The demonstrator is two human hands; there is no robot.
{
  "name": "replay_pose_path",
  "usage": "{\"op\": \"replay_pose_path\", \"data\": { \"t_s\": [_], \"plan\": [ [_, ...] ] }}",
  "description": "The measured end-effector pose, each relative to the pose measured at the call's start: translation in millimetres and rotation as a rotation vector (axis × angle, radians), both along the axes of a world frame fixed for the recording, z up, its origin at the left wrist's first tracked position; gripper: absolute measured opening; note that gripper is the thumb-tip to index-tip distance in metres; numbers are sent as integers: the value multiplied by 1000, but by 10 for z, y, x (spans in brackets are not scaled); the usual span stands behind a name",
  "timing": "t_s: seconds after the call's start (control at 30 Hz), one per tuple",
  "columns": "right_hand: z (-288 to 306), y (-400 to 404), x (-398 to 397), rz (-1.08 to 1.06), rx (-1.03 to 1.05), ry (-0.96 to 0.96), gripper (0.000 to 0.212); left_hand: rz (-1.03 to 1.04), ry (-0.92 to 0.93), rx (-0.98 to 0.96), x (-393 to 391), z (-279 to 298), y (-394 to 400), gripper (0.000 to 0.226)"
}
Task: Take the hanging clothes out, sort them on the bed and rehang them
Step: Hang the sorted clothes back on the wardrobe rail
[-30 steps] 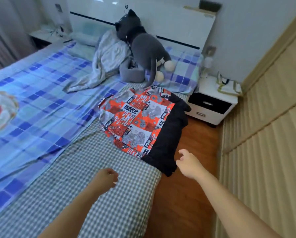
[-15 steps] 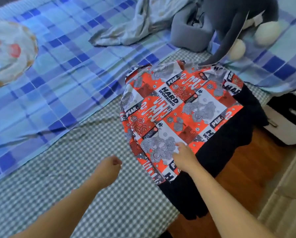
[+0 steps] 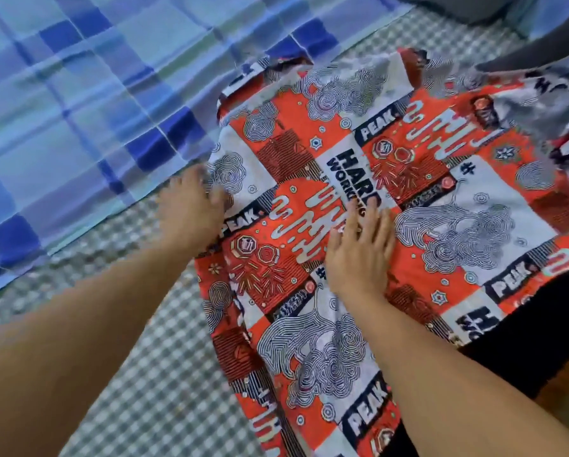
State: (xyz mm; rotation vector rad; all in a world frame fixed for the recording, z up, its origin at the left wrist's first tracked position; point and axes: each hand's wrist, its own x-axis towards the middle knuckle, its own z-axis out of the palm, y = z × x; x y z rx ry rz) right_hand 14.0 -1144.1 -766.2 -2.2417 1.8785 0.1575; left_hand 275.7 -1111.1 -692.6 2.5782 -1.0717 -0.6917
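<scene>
Head view: printed shirt (image 3: 359, 225) lies spread on the bed (image 3: 151, 374), over a black garment (image 3: 534, 341) at the edge. Left hand (image 3: 190, 212) grips its side hem; right hand (image 3: 359, 252) presses flat, fingers straight. Tugging could slide both garments floorward. Count: 2 garments, 2 hands.

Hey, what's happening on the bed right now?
A person is leaning over the bed with both hands on a red patterned shirt spread flat on it. The right hand lies flat on the middle of the shirt, fingers spread. The left hand is at the shirt's left edge, though the blur hides whether it has a grip on the cloth. A black garment lies under the shirt on the right.
</scene>
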Motion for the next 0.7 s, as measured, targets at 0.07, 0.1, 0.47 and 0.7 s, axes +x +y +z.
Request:
{"op": "replay_pose_path", "data": {
  "t_s": [0.07,0.1,0.47,0.7],
  "plan": [
    [-53,-16,-2,-7,-16,5,67,45,109,58,190,-303,-142,54],
    [-72,-18,-13,-10,-28,0,67,78,188,55,268,-447,-160,53],
    [680,-309,-158,-48,453,-237,64,123,541,-289,-184,801,-30,16],
    [3193,741,-714,-456,687,-1302,49,-581,342,-472,-1840,2300,1233,24]
  ]
}}
